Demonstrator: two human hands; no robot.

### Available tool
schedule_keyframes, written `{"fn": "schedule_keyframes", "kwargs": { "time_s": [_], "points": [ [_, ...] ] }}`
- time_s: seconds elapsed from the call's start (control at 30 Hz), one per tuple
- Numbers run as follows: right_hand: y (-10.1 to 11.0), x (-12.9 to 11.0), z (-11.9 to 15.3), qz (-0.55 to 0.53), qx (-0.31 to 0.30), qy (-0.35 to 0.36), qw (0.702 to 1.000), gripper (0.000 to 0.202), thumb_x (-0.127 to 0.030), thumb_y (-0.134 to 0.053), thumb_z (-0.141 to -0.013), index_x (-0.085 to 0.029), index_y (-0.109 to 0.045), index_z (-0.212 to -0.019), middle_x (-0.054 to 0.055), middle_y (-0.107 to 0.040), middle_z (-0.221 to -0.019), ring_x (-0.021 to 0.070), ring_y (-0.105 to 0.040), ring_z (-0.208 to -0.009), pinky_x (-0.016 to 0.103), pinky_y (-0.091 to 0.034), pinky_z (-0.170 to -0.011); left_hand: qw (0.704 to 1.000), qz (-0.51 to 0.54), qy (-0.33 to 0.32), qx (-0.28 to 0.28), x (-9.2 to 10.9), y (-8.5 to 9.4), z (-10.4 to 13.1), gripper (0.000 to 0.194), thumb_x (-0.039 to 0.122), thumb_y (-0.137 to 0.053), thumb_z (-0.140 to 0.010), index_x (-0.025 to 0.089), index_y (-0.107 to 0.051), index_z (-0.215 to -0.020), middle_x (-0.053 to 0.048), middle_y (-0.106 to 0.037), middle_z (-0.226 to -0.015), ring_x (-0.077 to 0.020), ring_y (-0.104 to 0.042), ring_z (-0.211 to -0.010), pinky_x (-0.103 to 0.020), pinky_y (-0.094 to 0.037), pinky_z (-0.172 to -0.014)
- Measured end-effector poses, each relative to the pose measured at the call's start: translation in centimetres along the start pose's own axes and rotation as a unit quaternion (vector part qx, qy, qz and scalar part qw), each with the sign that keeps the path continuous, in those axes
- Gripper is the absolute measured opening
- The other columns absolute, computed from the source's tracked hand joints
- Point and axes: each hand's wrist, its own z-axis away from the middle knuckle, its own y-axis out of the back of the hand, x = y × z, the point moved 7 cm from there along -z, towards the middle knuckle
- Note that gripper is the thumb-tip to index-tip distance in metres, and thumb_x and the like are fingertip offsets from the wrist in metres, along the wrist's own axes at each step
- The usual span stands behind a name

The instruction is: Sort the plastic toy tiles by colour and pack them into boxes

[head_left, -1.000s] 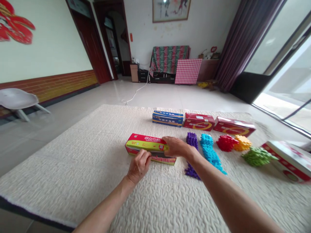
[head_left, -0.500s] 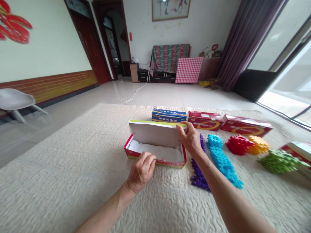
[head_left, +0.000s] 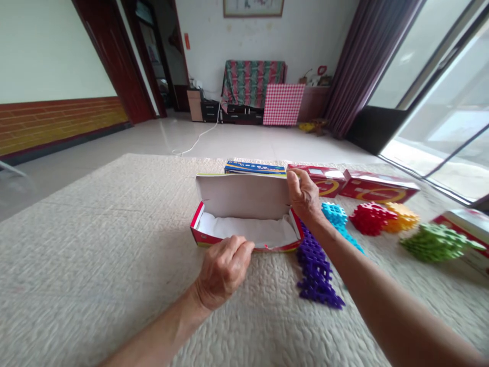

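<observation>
An open red cardboard box [head_left: 208, 238] sits on the quilted mat in front of me, its lid [head_left: 242, 196] standing up at the back. White lining [head_left: 248, 230] covers the inside. My right hand [head_left: 304, 198] grips the lid's right end, thumb on the inner side. At the front wall, my left hand [head_left: 226, 267] is closed, its fingertips pinching the top edge; the fingers are partly hidden. Purple interlocking plastic pieces [head_left: 319, 275] lie right of the box, under my right forearm. Light blue pieces [head_left: 334, 215] lie beyond them, partly hidden by that arm.
Behind the box stand a blue box [head_left: 254, 167] and two red boxes [head_left: 376, 187]. To the right lie red pieces [head_left: 370, 218], orange pieces [head_left: 403, 216] and green pieces [head_left: 437, 242]. Another box [head_left: 468, 229] sits at the right edge of the mat [head_left: 95, 265].
The view has shifted and the box looks slightly larger. My right hand has moved up with the lid's end, and the lid's inside shows more. My left hand stays at the front wall.
</observation>
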Motion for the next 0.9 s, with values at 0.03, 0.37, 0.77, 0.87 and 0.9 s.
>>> {"fn": "schedule_keyframes", "kwargs": {
  "time_s": [0.03, 0.37, 0.77, 0.87, 0.9],
  "points": [
    [-0.1, 0.1, -0.1, -0.007, 0.003, 0.0, 1.0, 0.055, -0.065, -0.04, -0.087, -0.019, -0.066, -0.102, 0.002, -0.059, -0.071, 0.0193, -0.054, -0.071, 0.032, -0.042, -0.069, 1.0, -0.019, 0.002, -0.014, 0.2, 0.2, -0.1, 0.013, 0.007, -0.055, -0.087, 0.017, -0.063, -0.084, -0.001, -0.061, -0.073, -0.0149, -0.056, -0.066, -0.028, -0.043, -0.06],
    [-2.1, 1.7, -1.5, -0.035, -0.032, -0.044, 0.998, 0.061, -0.069, -0.032, -0.088, -0.018, -0.066, -0.093, 0.005, -0.064, -0.082, 0.0229, -0.057, -0.083, 0.036, -0.045, -0.078, 0.997, -0.062, 0.012, -0.05, 0.7, 0.3, -0.9, 0.021, 0.008, -0.051, -0.088, 0.019, -0.058, -0.07, -0.003, -0.056, -0.067, -0.0194, -0.047, -0.068, -0.035, -0.04, -0.064],
    [-3.1, 3.5, -1.6, 0.166, -0.119, -0.053, 0.977, 0.061, -0.025, -0.062, -0.068, -0.016, -0.055, -0.128, 0.015, -0.063, -0.119, 0.027, -0.061, -0.102, 0.039, -0.048, -0.091, 0.999, -0.04, -0.016, -0.001, -0.1, 0.4, -0.5, 0.015, 0.01, -0.061, -0.085, 0.015, -0.068, -0.097, -0.006, -0.068, -0.087, -0.0238, -0.056, -0.085, -0.039, -0.046, -0.077],
    [-4.3, 3.7, -1.6, 0.223, -0.214, -0.044, 0.95, 0.036, -0.024, -0.063, -0.066, -0.018, -0.07, -0.101, 0.01, -0.069, -0.1, 0.0271, -0.065, -0.093, 0.036, -0.05, -0.084, 0.999, -0.037, -0.016, -0.008, -0.2, 0.0, -0.3, 0.02, 0.01, -0.061, -0.085, 0.013, -0.067, -0.104, -0.007, -0.068, -0.088, -0.0219, -0.056, -0.081, -0.037, -0.046, -0.074],
    [-4.6, 3.8, -1.5, 0.23, -0.246, -0.041, 0.941, 0.025, -0.023, -0.062, -0.067, -0.019, -0.072, -0.089, 0.007, -0.07, -0.087, 0.0271, -0.066, -0.088, 0.036, -0.051, -0.08, 0.999, -0.038, -0.019, -0.009, -0.1, -0.1, -0.3, 0.022, 0.01, -0.06, -0.086, 0.013, -0.067, -0.106, -0.007, -0.068, -0.088, -0.0215, -0.056, -0.08, -0.036, -0.046, -0.074]
  ]
}}
